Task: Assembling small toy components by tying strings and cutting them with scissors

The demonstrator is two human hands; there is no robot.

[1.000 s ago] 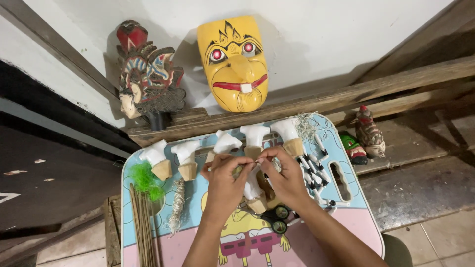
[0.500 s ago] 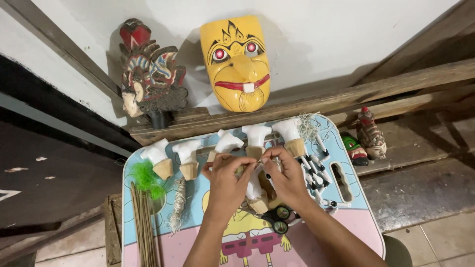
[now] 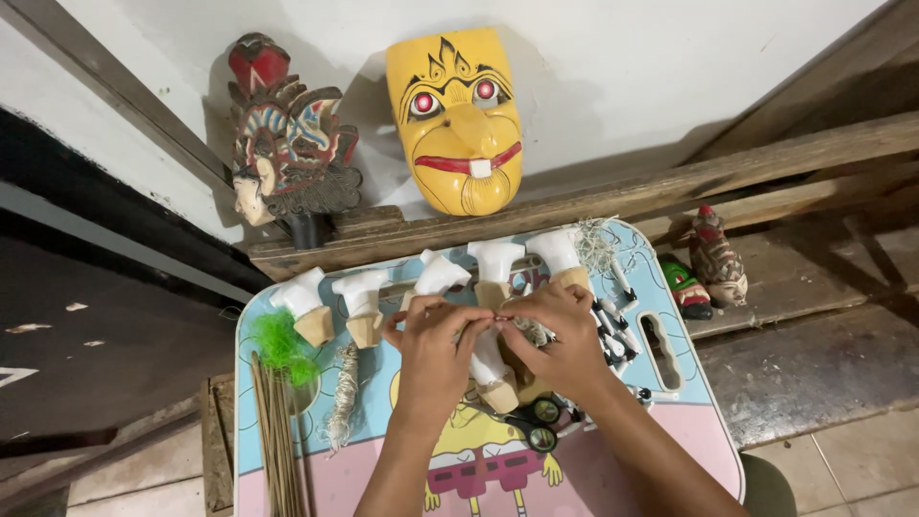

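Head view: both hands meet over the small cartoon-printed table (image 3: 287,483), likely so the white-and-wood puppet piece (image 3: 493,378) beneath them rests on it while a thin thread (image 3: 503,317) is worked. The left hand (image 3: 436,354) and right hand (image 3: 565,340) are nearly closed, fingertips pinching the thread between them; 5 similar pieces (image 3: 364,304) line the far edge.

White puppet heads (image 3: 440,278) crowd the table's far edge; pink tabletop (image 3: 689,450) nearest the person lies open
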